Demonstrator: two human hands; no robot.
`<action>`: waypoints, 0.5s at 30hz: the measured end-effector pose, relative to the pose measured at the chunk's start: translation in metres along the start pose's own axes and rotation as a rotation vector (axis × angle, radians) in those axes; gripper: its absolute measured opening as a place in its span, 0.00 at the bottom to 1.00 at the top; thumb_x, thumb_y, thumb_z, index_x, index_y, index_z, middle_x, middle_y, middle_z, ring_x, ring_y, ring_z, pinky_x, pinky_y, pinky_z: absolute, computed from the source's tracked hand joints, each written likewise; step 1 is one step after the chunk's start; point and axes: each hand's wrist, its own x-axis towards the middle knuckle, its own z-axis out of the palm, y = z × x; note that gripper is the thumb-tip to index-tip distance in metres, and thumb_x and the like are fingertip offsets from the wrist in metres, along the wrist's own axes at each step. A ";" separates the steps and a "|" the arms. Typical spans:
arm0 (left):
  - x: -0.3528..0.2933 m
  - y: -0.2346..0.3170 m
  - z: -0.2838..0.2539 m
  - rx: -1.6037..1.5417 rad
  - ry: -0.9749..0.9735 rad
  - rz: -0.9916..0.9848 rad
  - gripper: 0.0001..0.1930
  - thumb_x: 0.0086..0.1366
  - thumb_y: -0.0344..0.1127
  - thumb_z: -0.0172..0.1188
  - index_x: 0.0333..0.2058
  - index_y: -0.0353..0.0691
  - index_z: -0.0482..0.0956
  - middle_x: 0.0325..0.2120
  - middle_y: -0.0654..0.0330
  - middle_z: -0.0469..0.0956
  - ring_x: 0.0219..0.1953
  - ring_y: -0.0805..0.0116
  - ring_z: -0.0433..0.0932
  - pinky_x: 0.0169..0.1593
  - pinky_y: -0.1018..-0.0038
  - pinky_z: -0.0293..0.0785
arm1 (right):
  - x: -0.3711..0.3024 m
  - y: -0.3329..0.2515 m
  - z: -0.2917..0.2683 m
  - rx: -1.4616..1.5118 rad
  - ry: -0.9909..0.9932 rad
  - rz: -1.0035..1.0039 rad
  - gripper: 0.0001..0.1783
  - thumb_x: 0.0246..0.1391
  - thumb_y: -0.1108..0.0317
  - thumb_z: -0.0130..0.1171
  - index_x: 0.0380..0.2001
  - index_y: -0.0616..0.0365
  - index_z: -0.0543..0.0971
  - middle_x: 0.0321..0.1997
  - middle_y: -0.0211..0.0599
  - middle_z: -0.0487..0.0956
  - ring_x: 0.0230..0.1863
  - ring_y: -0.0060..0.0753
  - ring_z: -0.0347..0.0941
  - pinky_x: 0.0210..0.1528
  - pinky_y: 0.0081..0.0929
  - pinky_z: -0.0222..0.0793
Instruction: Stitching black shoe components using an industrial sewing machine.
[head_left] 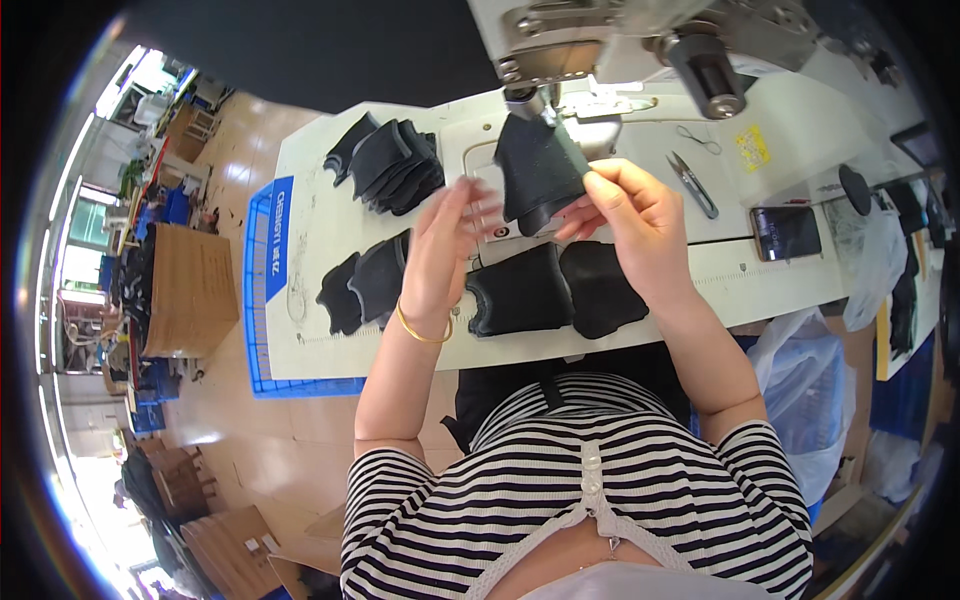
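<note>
A black fabric piece (540,170) lies under the needle area of the sewing machine (560,55), its lower edge lifted toward me. My right hand (640,225) pinches the right edge of this piece between thumb and fingers. Left of it, my left hand (440,250) hovers apart from the piece; its fingers are stretched out and a little blurred, with nothing seen in them. Beyond that hand sits a stack of black fabric pieces (395,165). More cut pieces (520,290) lie along the near side of the white table (300,345), some partly behind my left wrist.
Thread snips (693,185) and a phone (785,234) lie on the right of the table. A yellow label (753,147) is near them. A blue plastic basket (258,340) stands along the table's left edge. Cardboard boxes (190,290) are on the floor at left; plastic bags (805,390) hang at right.
</note>
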 end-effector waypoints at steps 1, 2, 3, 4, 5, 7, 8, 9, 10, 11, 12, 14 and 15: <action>-0.001 0.000 0.000 -0.010 0.014 0.005 0.17 0.73 0.40 0.52 0.50 0.32 0.75 0.45 0.54 0.78 0.46 0.66 0.77 0.52 0.70 0.74 | 0.000 0.001 0.001 -0.004 -0.016 0.006 0.13 0.67 0.67 0.47 0.38 0.65 0.78 0.31 0.41 0.83 0.28 0.28 0.81 0.32 0.20 0.74; -0.002 0.000 0.004 -0.200 -0.102 -0.193 0.16 0.72 0.38 0.53 0.49 0.31 0.75 0.45 0.54 0.78 0.47 0.66 0.77 0.52 0.69 0.75 | 0.000 0.003 0.001 0.004 0.008 0.007 0.12 0.67 0.68 0.47 0.38 0.65 0.78 0.31 0.41 0.83 0.27 0.28 0.81 0.31 0.20 0.73; -0.003 -0.002 0.008 -0.391 -0.222 -0.386 0.15 0.71 0.36 0.54 0.49 0.31 0.75 0.46 0.54 0.78 0.48 0.66 0.77 0.52 0.67 0.75 | 0.000 0.004 0.002 0.013 0.031 0.008 0.12 0.67 0.68 0.47 0.38 0.65 0.78 0.31 0.42 0.83 0.27 0.28 0.81 0.31 0.20 0.73; -0.005 -0.005 0.011 -0.405 -0.218 -0.374 0.15 0.71 0.36 0.54 0.49 0.31 0.75 0.46 0.54 0.78 0.48 0.66 0.77 0.52 0.67 0.75 | 0.001 0.004 0.001 -0.004 0.037 -0.005 0.12 0.66 0.68 0.48 0.39 0.65 0.77 0.30 0.42 0.83 0.26 0.28 0.80 0.30 0.21 0.73; -0.008 -0.008 0.014 -0.330 -0.145 -0.193 0.14 0.69 0.30 0.55 0.50 0.31 0.74 0.44 0.56 0.78 0.45 0.68 0.78 0.51 0.70 0.76 | 0.001 0.004 0.001 -0.013 0.020 -0.005 0.12 0.66 0.68 0.48 0.39 0.65 0.77 0.30 0.42 0.83 0.26 0.28 0.80 0.30 0.21 0.73; -0.012 -0.012 0.015 -0.264 -0.063 -0.002 0.15 0.67 0.25 0.57 0.51 0.32 0.73 0.42 0.58 0.79 0.41 0.69 0.79 0.49 0.73 0.76 | -0.001 0.002 0.002 -0.042 0.066 0.006 0.12 0.65 0.67 0.49 0.38 0.65 0.78 0.30 0.43 0.83 0.26 0.28 0.80 0.30 0.21 0.73; -0.013 -0.015 0.014 -0.240 -0.042 0.102 0.16 0.64 0.22 0.59 0.51 0.32 0.73 0.41 0.58 0.79 0.41 0.70 0.79 0.48 0.74 0.77 | -0.001 0.001 0.002 -0.059 0.067 0.012 0.12 0.65 0.67 0.50 0.39 0.65 0.78 0.29 0.43 0.83 0.26 0.29 0.80 0.30 0.21 0.73; -0.014 -0.017 0.013 -0.216 -0.022 0.205 0.18 0.62 0.19 0.61 0.51 0.31 0.74 0.40 0.59 0.80 0.40 0.71 0.79 0.47 0.74 0.77 | 0.000 0.001 0.002 -0.068 0.052 0.009 0.12 0.65 0.67 0.50 0.39 0.65 0.78 0.29 0.43 0.83 0.26 0.29 0.80 0.30 0.21 0.73; -0.015 -0.016 0.014 -0.217 -0.008 0.256 0.19 0.60 0.17 0.62 0.50 0.30 0.75 0.39 0.60 0.80 0.39 0.73 0.79 0.46 0.75 0.77 | 0.000 0.002 0.001 -0.088 0.053 0.003 0.12 0.65 0.67 0.50 0.39 0.65 0.78 0.29 0.43 0.83 0.26 0.29 0.80 0.30 0.21 0.73; -0.016 -0.016 0.014 -0.228 -0.005 0.262 0.19 0.60 0.17 0.62 0.50 0.30 0.75 0.39 0.60 0.80 0.39 0.73 0.79 0.46 0.75 0.77 | 0.000 0.002 0.000 -0.110 0.055 -0.003 0.12 0.65 0.67 0.50 0.39 0.65 0.78 0.29 0.43 0.83 0.26 0.29 0.80 0.30 0.21 0.73; -0.017 -0.016 0.014 -0.190 0.007 0.294 0.19 0.59 0.17 0.63 0.50 0.30 0.75 0.39 0.60 0.80 0.39 0.74 0.79 0.46 0.76 0.77 | 0.000 0.001 0.000 -0.120 0.048 -0.004 0.12 0.65 0.67 0.50 0.39 0.65 0.78 0.29 0.43 0.83 0.26 0.29 0.80 0.30 0.21 0.73; -0.019 -0.016 0.012 -0.159 0.023 0.329 0.19 0.59 0.17 0.63 0.51 0.30 0.76 0.39 0.60 0.80 0.39 0.75 0.78 0.47 0.77 0.76 | 0.000 0.001 0.002 -0.145 0.081 -0.006 0.12 0.64 0.67 0.49 0.39 0.65 0.78 0.28 0.43 0.83 0.26 0.29 0.80 0.30 0.21 0.73; -0.020 -0.016 0.012 -0.132 0.027 0.359 0.20 0.59 0.16 0.62 0.51 0.30 0.76 0.40 0.61 0.79 0.40 0.75 0.78 0.47 0.78 0.77 | 0.000 0.002 0.003 -0.154 0.076 -0.005 0.12 0.64 0.67 0.49 0.39 0.65 0.78 0.28 0.43 0.83 0.26 0.29 0.80 0.30 0.21 0.73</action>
